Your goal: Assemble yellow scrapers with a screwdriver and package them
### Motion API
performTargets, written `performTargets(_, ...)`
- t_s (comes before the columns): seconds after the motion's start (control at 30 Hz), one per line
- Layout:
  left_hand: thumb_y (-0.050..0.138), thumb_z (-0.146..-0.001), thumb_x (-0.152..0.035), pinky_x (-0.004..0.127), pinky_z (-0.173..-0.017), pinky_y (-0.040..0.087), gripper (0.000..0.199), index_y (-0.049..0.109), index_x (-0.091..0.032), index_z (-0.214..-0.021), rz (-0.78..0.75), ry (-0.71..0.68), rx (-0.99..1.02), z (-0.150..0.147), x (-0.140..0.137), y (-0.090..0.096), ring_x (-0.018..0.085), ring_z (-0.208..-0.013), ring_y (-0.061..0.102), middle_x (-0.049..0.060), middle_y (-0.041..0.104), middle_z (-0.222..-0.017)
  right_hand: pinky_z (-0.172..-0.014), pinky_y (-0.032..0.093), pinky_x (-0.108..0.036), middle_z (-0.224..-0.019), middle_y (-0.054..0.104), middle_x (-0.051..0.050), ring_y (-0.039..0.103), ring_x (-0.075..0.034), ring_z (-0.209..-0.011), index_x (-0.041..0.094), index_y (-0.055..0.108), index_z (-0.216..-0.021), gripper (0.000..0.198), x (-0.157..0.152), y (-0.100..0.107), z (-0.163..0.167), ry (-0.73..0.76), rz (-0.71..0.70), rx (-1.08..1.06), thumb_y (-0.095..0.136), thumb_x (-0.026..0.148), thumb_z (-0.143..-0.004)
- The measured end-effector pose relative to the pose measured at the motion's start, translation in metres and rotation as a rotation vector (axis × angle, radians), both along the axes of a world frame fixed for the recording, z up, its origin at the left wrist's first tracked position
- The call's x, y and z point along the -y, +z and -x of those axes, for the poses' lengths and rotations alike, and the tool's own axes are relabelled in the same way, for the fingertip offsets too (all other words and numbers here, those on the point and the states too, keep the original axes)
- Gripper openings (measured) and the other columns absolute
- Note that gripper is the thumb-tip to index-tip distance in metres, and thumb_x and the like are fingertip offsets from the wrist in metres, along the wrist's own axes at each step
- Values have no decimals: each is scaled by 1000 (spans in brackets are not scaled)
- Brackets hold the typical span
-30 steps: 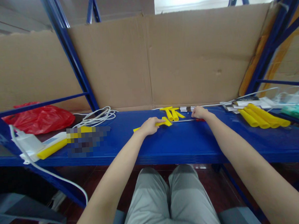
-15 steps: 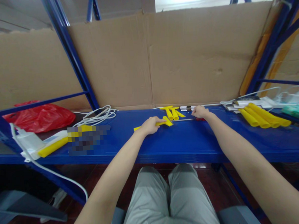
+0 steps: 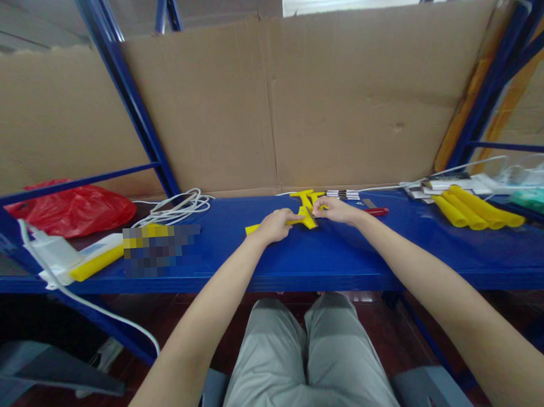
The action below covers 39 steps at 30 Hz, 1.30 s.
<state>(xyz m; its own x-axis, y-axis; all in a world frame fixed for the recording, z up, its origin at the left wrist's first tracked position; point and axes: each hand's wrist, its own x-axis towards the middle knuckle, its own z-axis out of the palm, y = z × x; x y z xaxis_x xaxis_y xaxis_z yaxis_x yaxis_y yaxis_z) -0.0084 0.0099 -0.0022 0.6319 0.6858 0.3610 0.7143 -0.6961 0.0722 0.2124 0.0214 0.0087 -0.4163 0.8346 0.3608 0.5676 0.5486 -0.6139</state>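
Observation:
My left hand (image 3: 276, 226) is wrapped round the handle of a yellow T-shaped scraper (image 3: 308, 217), which lies sideways low over the blue tabletop. A thin dark edge shows along the right side of its head. At that head is my right hand (image 3: 332, 210), thumb and fingers pinched; what they hold is too small to make out. Just behind are more yellow T-shaped pieces (image 3: 301, 194), partly hidden by my right hand. A red-handled screwdriver (image 3: 376, 211) lies to the right of my right hand, with a small grey metal plate (image 3: 368, 204) beside it.
Small white strips (image 3: 343, 195) lie behind my right hand. Yellow tubes (image 3: 472, 208) are piled at the right. On the left are a coiled white cable (image 3: 180, 208), a red plastic bag (image 3: 74, 209) and a white power strip (image 3: 99, 248). Cardboard (image 3: 270, 105) walls the back.
My right hand has let go of the red screwdriver, leaving it on the tabletop, and moved left to the scraper's head. My left hand still holds the scraper in nearly the same place.

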Motion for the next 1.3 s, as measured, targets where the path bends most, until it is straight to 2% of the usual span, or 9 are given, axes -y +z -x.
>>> performTargets(0.17, 52, -78, -3, 28, -94, 46, 50, 66, -26, -120, -21, -25, 23, -1, 2, 0, 18, -102, 63, 4, 67, -112, -73, 44, -31, -72, 61, -1, 55, -15, -70, 17, 60, -67, 11, -4, -6, 3, 87, 46, -101, 60, 27, -72)
performTargets(0.3, 53, -77, -2, 28, -94, 47, 50, 67, -25, -118, -22, -37, 40, -1, 1, -1, 18, -101, 64, 4, 68, -111, -72, 44, -30, -72, 60, -1, 54, -15, -70, 17, 61, -68, 13, -2, -8, 4, 113, 59, -62, 59, 27, -75)
performTargets(0.63, 55, -76, -2, 29, -92, 48, 48, 69, -23, -116, -22, -56, 87, -1, -2, -1, 19, -98, 65, 5, 69, -109, -72, 45, -31, -74, 60, -4, 55, -16, -71, 17, 64, -68, 13, -10, -12, 7, 77, -121, 71, 58, 22, -79)
performTargets(1.13, 55, -76, -2, 31, -92, 48, 49, 69, -26, -116, -24, -49, 84, -1, -1, -2, 19, -98, 65, 4, 69, -108, -70, 44, -31, -70, 60, -4, 54, -17, -69, 16, 63, -69, 14, -9, -9, 9, 97, -175, 159, 55, 22, -77)
performTargets(1.3, 55, -75, -2, 30, -92, 48, 49, 69, -26, -116, -23, -60, 85, -1, 0, -1, 18, -98, 64, 4, 69, -108, -71, 43, -30, -75, 62, -5, 55, -16, -72, 16, 63, -68, 14, -10, -11, 9, 86, -193, 178, 55, 23, -77)
